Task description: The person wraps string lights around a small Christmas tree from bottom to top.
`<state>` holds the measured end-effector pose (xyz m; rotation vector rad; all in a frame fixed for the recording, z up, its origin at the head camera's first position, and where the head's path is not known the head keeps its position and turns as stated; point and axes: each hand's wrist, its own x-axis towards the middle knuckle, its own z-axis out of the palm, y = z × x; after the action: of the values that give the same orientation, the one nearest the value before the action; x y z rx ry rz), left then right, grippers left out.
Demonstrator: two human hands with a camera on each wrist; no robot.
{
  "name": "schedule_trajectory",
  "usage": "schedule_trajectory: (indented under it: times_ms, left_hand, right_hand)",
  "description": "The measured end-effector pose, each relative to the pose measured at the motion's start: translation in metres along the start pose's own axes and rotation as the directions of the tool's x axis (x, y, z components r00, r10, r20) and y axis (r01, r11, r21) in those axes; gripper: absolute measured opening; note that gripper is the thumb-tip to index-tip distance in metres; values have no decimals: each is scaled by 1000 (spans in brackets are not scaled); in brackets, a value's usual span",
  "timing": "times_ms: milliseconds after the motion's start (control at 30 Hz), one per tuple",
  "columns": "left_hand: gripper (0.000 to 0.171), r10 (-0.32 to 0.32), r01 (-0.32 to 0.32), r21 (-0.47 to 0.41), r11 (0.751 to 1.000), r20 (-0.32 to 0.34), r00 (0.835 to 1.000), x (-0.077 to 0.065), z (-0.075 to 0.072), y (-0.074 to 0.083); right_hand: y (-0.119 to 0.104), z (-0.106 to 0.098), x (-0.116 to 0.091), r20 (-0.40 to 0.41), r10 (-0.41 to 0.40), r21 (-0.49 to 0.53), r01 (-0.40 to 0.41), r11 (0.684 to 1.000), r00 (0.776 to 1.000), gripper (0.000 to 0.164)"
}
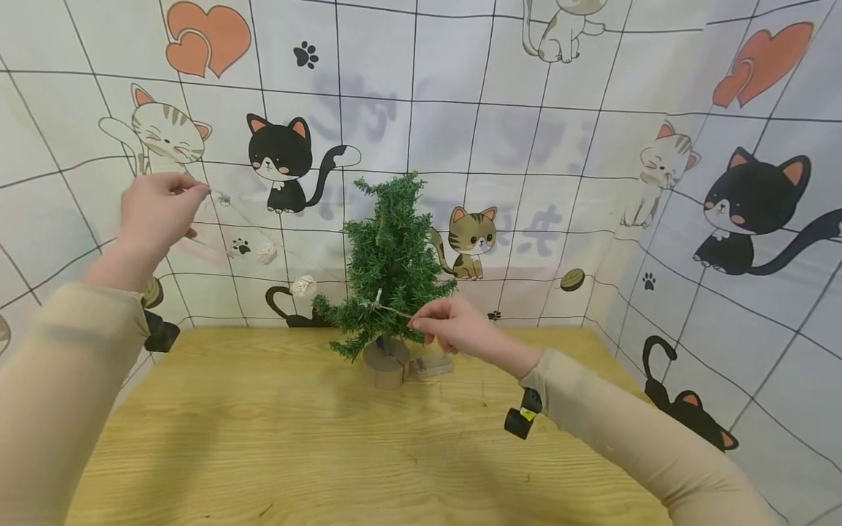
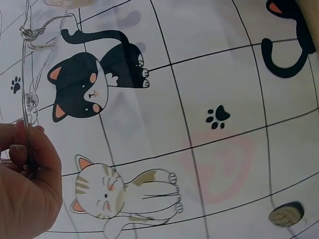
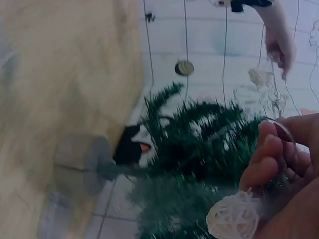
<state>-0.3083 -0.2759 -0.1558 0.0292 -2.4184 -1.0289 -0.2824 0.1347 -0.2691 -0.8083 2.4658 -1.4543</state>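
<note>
A small green artificial Christmas tree stands upright on a round base at the table's back. Up at the left, my left hand pinches a thin clear-wired string light between thumb and fingers. The wire sags from there toward the tree, carrying white woven balls. My right hand pinches another stretch of wire in front of the tree's lower right branches. Beside the right palm hangs one more woven ball, seen in the right wrist view. Tangled knots of wire show above the left fingers.
A small clear box, perhaps a battery case, lies right of the tree base on the wooden table. A white cat-print cloth covers the walls behind and at both sides. Each wrist wears a small black camera.
</note>
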Motion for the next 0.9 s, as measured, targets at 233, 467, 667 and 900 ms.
schedule_trajectory:
  times_ms: [233,467,667,900]
  left_hand:
    - [34,-214,244,-622,744,124,969,-2,28,-29]
    - [22,-268,235,-971,50,213,940,-6,47,-38]
    - [19,-146,60,-998,-36,65,987,-15,58,-34]
    - [19,52,-179,-713,678,-197,979,-32,76,-34]
  right_hand:
    - [-7,-36,7,-127,-40,-209,13,978,991,22]
    - [-23,-69,10,-229,-43,-337,-38,941,973,24]
    - [-47,-97,9,-307,-133,-428,-12,904,942,22]
    - [-83,-116,-2,-387,-254,-523,16,852,886,22]
